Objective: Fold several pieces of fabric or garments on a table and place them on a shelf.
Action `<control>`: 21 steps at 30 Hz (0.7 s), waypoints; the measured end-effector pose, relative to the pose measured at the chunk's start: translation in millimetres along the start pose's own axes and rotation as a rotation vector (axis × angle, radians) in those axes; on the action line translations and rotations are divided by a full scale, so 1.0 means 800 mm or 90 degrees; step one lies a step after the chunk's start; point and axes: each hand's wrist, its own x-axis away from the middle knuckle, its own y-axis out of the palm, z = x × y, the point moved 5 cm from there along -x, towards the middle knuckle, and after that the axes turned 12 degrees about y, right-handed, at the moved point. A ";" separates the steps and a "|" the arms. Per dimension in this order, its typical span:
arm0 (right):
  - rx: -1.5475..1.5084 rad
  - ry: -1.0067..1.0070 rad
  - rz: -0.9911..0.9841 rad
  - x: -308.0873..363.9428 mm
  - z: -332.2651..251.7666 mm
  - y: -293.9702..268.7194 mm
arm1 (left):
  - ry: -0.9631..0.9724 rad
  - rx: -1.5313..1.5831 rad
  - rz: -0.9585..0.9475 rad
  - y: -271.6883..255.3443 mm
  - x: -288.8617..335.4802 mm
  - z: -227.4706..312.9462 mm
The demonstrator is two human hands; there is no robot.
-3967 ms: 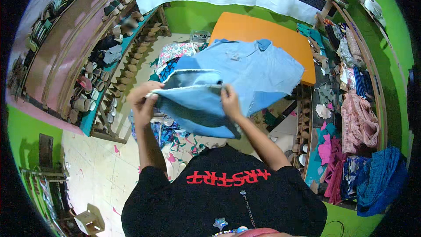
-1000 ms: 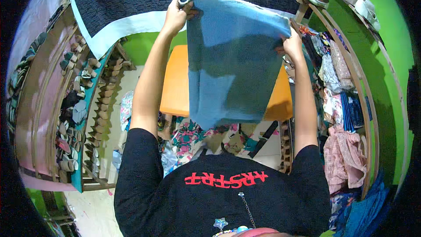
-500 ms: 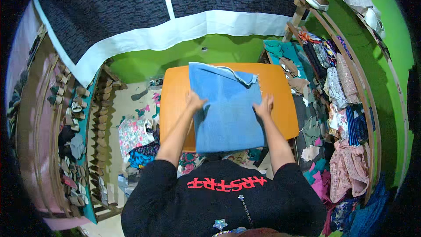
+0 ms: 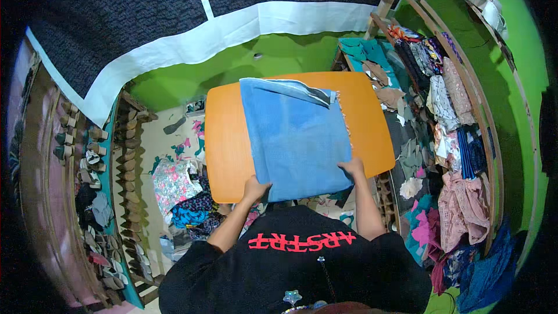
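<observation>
A blue denim cloth [image 4: 296, 139] lies folded on the orange table [image 4: 224, 134], its near edge reaching the table's front. At the far side, a flap is turned over and shows a paler underside, and a frayed edge runs down the right. My left hand [image 4: 256, 188] is closed on the cloth's left edge near the front corner, thumb over the top. On the opposite edge, a little farther away, my right hand [image 4: 353, 168] grips the denim with its thumb on top; the fingertips of both hands are partly hidden.
Shoe racks [image 4: 125, 180] line the left side. Floral and dark clothes [image 4: 174, 183] lie heaped on the floor left of the table. A rail of hanging garments [image 4: 459, 122] stands at the right, with fabric scraps [image 4: 412, 163] beside it. Dark curtains [image 4: 145, 23] cover the far wall.
Both hands have slid toward me along the cloth's sides and closed on its edges. The far flap lies flatter and wider. The view has shifted slightly.
</observation>
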 end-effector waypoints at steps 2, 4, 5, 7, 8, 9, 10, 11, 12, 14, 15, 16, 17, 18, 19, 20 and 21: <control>-0.080 -0.076 -0.068 -0.001 0.004 0.009 | -0.004 0.086 -0.005 0.013 0.004 -0.032; -0.172 -0.072 -0.158 0.051 -0.022 -0.017 | -0.053 0.175 -0.048 0.014 0.019 -0.040; -0.274 -0.058 -0.236 0.070 -0.025 -0.026 | -0.054 0.177 -0.048 0.006 0.025 -0.024; -0.281 -0.069 -0.293 0.065 0.002 -0.021 | -0.033 0.345 -0.065 0.000 0.036 0.009; -0.284 -0.080 -0.352 0.064 0.014 -0.014 | -0.033 0.378 -0.121 0.005 0.038 -0.009; -0.280 -0.086 -0.356 0.074 0.019 -0.014 | -0.034 0.379 -0.113 0.006 0.047 -0.008; -0.185 -0.137 -0.313 0.098 0.017 -0.022 | -0.017 0.502 -0.045 0.002 0.058 -0.001; -0.090 -0.188 -0.269 0.111 0.017 -0.027 | 0.003 0.624 0.025 -0.001 0.070 0.001; -0.065 -0.092 -0.366 0.103 0.033 -0.010 | 0.054 0.556 0.030 0.008 0.076 -0.028; -0.093 -0.173 -0.360 0.081 0.055 0.002 | 0.041 0.351 -0.010 0.005 0.091 -0.030; -0.120 -0.256 -0.356 0.079 0.058 0.004 | 0.025 0.144 -0.048 0.000 0.098 -0.028; -0.133 -0.191 -0.363 0.140 0.016 -0.043 | -0.010 0.230 -0.044 -0.007 0.107 -0.026; -0.269 -0.225 -0.393 0.125 0.026 -0.054 | -0.026 0.293 -0.073 -0.019 0.104 -0.001; -0.404 -0.259 -0.426 0.109 0.035 -0.061 | 0.002 0.290 -0.062 -0.040 0.100 0.036; -0.552 -0.273 -0.436 0.135 0.015 -0.089 | 0.086 0.498 0.011 -0.059 0.108 0.077; -0.748 -0.326 -0.449 0.136 0.010 -0.110 | 0.180 0.550 0.038 -0.078 0.108 0.104; -0.743 -0.330 -0.459 0.138 0.003 -0.113 | 0.230 0.661 0.132 -0.090 0.113 0.116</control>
